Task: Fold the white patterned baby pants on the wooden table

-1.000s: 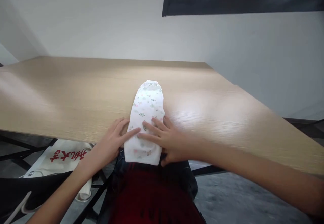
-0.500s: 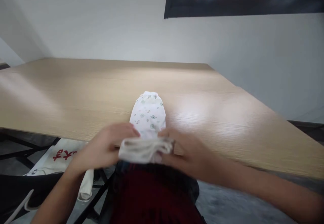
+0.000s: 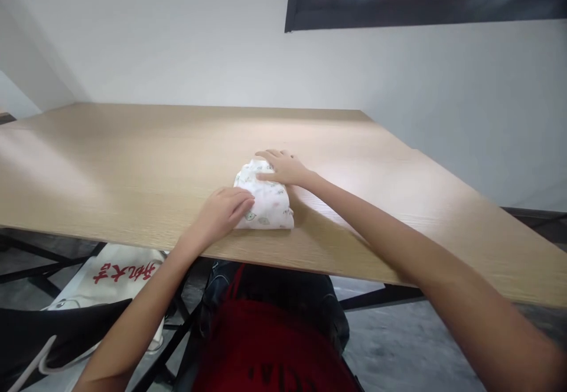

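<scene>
A small white cloth with a fine printed pattern [image 3: 270,206] lies folded into a compact bundle on the wooden table [image 3: 133,167], near its front edge. My left hand [image 3: 224,212] rests flat on the bundle's near left corner, fingers stretched out. My right hand [image 3: 281,166] lies on the far end of the bundle, fingers extended and pressing down on the cloth.
Below the table's front edge on the left, a white tote bag with red characters [image 3: 117,274] sits beside a black chair part [image 3: 53,327]. A grey wall stands behind the table, with a dark window frame [image 3: 398,14] at the upper right.
The cloth's near end, hanging over the table edge, was lifted and folded away from me onto the far half. Both hands moved forward with it and now lie on the shorter bundle.
</scene>
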The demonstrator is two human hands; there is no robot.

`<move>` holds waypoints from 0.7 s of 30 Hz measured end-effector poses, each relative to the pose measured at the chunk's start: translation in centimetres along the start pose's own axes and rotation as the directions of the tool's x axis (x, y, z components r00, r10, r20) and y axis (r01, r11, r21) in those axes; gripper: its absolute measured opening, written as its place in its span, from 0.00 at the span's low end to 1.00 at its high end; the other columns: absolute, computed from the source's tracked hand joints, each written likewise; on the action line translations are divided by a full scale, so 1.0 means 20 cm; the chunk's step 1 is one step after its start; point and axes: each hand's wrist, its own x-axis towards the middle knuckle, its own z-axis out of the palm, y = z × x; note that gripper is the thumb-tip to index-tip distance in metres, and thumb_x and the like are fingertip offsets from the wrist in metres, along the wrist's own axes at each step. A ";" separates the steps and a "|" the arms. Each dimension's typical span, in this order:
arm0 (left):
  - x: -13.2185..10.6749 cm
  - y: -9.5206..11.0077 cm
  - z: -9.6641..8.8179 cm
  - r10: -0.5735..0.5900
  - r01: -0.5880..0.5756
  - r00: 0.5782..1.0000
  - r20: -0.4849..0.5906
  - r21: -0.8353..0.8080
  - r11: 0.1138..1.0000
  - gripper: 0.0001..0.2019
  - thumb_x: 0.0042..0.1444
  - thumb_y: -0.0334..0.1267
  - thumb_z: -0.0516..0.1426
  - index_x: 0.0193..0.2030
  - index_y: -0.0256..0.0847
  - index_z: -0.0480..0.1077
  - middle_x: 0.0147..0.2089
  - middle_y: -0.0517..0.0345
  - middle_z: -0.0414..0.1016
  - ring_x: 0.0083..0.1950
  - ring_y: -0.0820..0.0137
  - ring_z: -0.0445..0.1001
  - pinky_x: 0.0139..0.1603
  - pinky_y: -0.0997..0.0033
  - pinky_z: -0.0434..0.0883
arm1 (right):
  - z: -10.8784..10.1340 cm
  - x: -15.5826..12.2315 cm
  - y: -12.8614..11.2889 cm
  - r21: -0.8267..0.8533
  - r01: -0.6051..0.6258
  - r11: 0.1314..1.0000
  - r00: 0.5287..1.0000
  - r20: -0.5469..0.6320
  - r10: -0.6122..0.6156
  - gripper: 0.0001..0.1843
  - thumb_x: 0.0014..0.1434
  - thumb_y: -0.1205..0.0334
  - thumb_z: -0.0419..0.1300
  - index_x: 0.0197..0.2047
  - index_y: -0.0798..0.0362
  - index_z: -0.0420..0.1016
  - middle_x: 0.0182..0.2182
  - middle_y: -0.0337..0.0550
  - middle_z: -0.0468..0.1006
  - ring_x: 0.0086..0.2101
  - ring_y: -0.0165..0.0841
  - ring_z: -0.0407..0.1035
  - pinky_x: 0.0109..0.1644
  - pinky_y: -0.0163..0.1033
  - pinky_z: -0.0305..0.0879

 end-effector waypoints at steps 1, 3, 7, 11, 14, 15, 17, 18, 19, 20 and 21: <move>-0.01 0.00 -0.01 -0.015 0.016 0.999 0.034 -0.017 1.000 0.19 0.65 0.45 0.42 0.45 0.42 0.70 0.50 0.55 0.73 0.52 0.64 0.68 0.54 0.61 0.63 | 0.01 0.03 0.02 0.035 -0.036 0.999 0.999 0.007 0.035 0.35 0.57 0.43 0.55 0.63 0.48 0.53 0.57 0.50 0.62 0.52 0.50 0.57 0.52 0.57 0.56; -0.03 -0.01 -0.02 -0.051 0.057 0.995 0.090 -0.062 0.996 0.20 0.63 0.51 0.44 0.52 0.44 0.67 0.52 0.55 0.71 0.53 0.61 0.67 0.54 0.60 0.63 | 0.01 0.06 0.07 0.126 -0.100 0.987 0.995 0.023 0.098 0.35 0.59 0.45 0.53 0.64 0.55 0.52 0.53 0.53 0.67 0.49 0.46 0.62 0.51 0.51 0.60; -0.09 -0.06 -0.03 -0.054 0.079 0.982 0.182 -0.133 0.988 0.31 0.54 0.57 0.53 0.61 0.45 0.57 0.61 0.55 0.62 0.59 0.60 0.61 0.58 0.60 0.60 | -0.03 -0.01 0.06 0.191 -0.042 0.981 0.997 -0.059 0.054 0.29 0.62 0.57 0.52 0.62 0.60 0.55 0.54 0.55 0.65 0.52 0.41 0.60 0.55 0.47 0.57; -0.16 -0.05 -0.05 -0.028 0.060 0.974 0.226 -0.135 0.989 0.37 0.48 0.59 0.58 0.61 0.46 0.56 0.62 0.53 0.59 0.61 0.58 0.58 0.60 0.59 0.58 | -0.10 -0.22 -0.04 0.220 0.216 0.951 0.976 -0.038 -0.213 0.20 0.62 0.59 0.51 0.55 0.57 0.66 0.54 0.48 0.66 0.54 0.40 0.58 0.59 0.48 0.53; -0.23 0.00 -0.06 0.008 0.022 0.971 0.240 -0.123 0.992 0.41 0.40 0.60 0.62 0.60 0.47 0.56 0.62 0.52 0.57 0.61 0.55 0.57 0.59 0.56 0.59 | -0.13 -0.43 -0.11 0.302 0.289 0.909 0.932 0.129 -0.339 0.20 0.64 0.52 0.49 0.53 0.53 0.69 0.52 0.47 0.69 0.54 0.41 0.59 0.58 0.50 0.55; -0.26 0.02 -0.06 0.032 -0.003 0.971 0.238 -0.122 0.993 0.42 0.39 0.58 0.64 0.60 0.47 0.57 0.62 0.51 0.56 0.61 0.55 0.57 0.59 0.55 0.59 | -0.13 -0.50 -0.13 0.297 0.300 0.906 0.920 0.161 -0.357 0.23 0.62 0.48 0.52 0.55 0.53 0.67 0.54 0.48 0.66 0.56 0.42 0.56 0.59 0.51 0.53; -0.30 0.06 -0.05 0.082 -0.055 0.974 0.210 -0.133 0.990 0.33 0.47 0.48 0.62 0.59 0.46 0.58 0.61 0.52 0.58 0.60 0.58 0.57 0.58 0.57 0.60 | -0.12 -0.63 -0.16 0.247 0.312 0.918 0.916 0.179 -0.359 0.37 0.52 0.43 0.62 0.60 0.53 0.61 0.60 0.50 0.57 0.60 0.46 0.47 0.60 0.53 0.51; -0.32 0.07 -0.05 0.105 -0.078 0.978 0.182 -0.151 0.986 0.24 0.53 0.41 0.59 0.57 0.46 0.60 0.59 0.53 0.60 0.59 0.60 0.59 0.57 0.60 0.61 | -0.10 -0.69 -0.18 0.213 0.308 0.927 0.923 0.171 -0.346 0.44 0.46 0.44 0.66 0.62 0.52 0.57 0.62 0.50 0.54 0.60 0.48 0.45 0.61 0.54 0.50; -0.33 0.08 -0.04 0.124 -0.096 0.980 0.155 -0.177 0.980 0.18 0.56 0.34 0.53 0.54 0.46 0.63 0.57 0.54 0.64 0.57 0.63 0.61 0.56 0.62 0.62 | -0.09 -0.75 -0.19 0.182 0.307 0.934 0.931 0.147 -0.334 0.47 0.43 0.48 0.69 0.63 0.52 0.55 0.62 0.51 0.52 0.61 0.48 0.44 0.61 0.54 0.50; -0.33 0.08 -0.04 0.138 -0.108 0.981 0.137 -0.212 0.971 0.16 0.58 0.29 0.49 0.51 0.45 0.65 0.53 0.56 0.67 0.54 0.66 0.64 0.54 0.65 0.63 | -0.07 -0.79 -0.21 0.162 0.308 0.938 0.939 0.108 -0.327 0.47 0.43 0.53 0.70 0.63 0.52 0.54 0.61 0.51 0.53 0.60 0.48 0.45 0.61 0.54 0.50; -0.33 0.09 -0.04 0.141 -0.104 0.981 0.131 -0.253 0.962 0.16 0.58 0.26 0.46 0.47 0.45 0.67 0.50 0.57 0.70 0.52 0.68 0.66 0.52 0.67 0.64 | -0.05 -0.83 -0.23 0.155 0.309 0.938 0.945 0.065 -0.321 0.44 0.45 0.59 0.69 0.62 0.52 0.54 0.60 0.50 0.56 0.60 0.46 0.47 0.61 0.53 0.51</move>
